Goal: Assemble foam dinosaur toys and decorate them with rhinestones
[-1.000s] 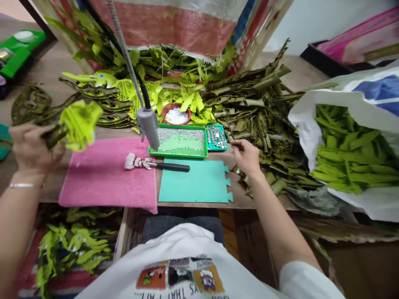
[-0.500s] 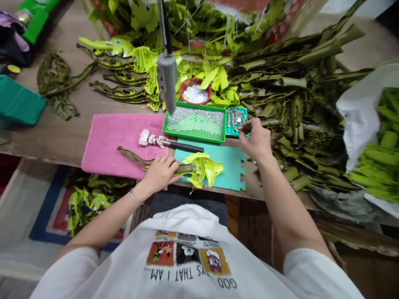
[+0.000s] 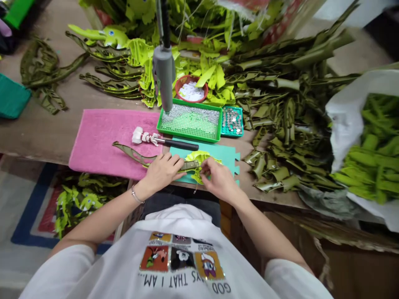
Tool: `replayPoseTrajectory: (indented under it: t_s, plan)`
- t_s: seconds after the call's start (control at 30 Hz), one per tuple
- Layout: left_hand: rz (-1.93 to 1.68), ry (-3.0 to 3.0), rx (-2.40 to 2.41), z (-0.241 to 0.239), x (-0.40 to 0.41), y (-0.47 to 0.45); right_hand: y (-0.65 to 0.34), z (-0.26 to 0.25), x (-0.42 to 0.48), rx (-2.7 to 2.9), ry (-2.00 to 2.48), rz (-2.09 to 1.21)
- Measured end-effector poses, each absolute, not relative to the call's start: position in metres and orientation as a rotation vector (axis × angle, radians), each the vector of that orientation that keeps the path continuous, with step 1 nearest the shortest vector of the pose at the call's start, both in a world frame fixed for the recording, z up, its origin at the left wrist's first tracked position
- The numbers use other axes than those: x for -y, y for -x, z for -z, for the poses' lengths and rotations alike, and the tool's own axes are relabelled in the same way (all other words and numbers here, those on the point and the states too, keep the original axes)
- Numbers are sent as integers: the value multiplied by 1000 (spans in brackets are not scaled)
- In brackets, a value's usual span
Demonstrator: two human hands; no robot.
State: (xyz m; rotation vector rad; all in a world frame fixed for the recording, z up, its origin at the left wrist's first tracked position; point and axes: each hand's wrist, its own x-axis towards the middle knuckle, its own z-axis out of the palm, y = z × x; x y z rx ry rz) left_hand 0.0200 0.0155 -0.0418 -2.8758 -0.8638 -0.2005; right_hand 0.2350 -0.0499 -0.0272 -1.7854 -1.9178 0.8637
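Observation:
My left hand (image 3: 164, 169) is closed over a long olive-green plastic strip (image 3: 132, 152), pressing it down on the pink towel (image 3: 99, 143) and the teal foam mat (image 3: 229, 155). The strip's right end lies on a lime-green molded plastic part (image 3: 197, 156). My right hand (image 3: 220, 181) is at that part, thumb and fingers pinched together by the strip's end. Whatever is between those fingertips is too small to make out. Just behind the hands lies a black-handled tool (image 3: 183, 144), its head end wrapped in white and red.
A green tray (image 3: 190, 137) of small silver pieces stands beside a teal tray (image 3: 241, 133) of small metal discs. A grey electric screwdriver (image 3: 163, 77) hangs above. Olive strips (image 3: 289, 116) pile at right, near a white sack (image 3: 349, 99). A red basket (image 3: 177, 89) holds white pieces.
My right hand has moved from the teal tray of discs down and left to the lime-green part. My left hand stays on the olive strip. The whole view has shifted slightly.

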Motion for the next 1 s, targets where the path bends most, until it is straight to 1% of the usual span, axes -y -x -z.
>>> replayPoseTrajectory:
  t_s: [0.17, 0.23, 0.3, 0.33, 0.4, 0.6, 1.0]
  plan:
    - [239, 2841, 839, 37, -18, -21, -256, 32, 31, 1813, 1708, -872]
    - [255, 2854, 852, 41, -20, -20, -281, 36, 11, 1670, 1786, -680]
    - [270, 2878, 872, 48, -23, -20, -309, 42, -11, 1492, 1943, -344]
    - [276, 2893, 880, 52, -25, -20, -321, 46, -21, 1434, 2009, -240]
    - [289, 2924, 889, 60, -28, -21, -339, 55, -39, 1402, 2107, -146]
    - [278, 2954, 940, 70, -34, -25, -349, 71, -57, 1436, 2260, -104]
    - [129, 2942, 896, 52, -32, -27, -354, 59, -54, 1426, 2334, -126]
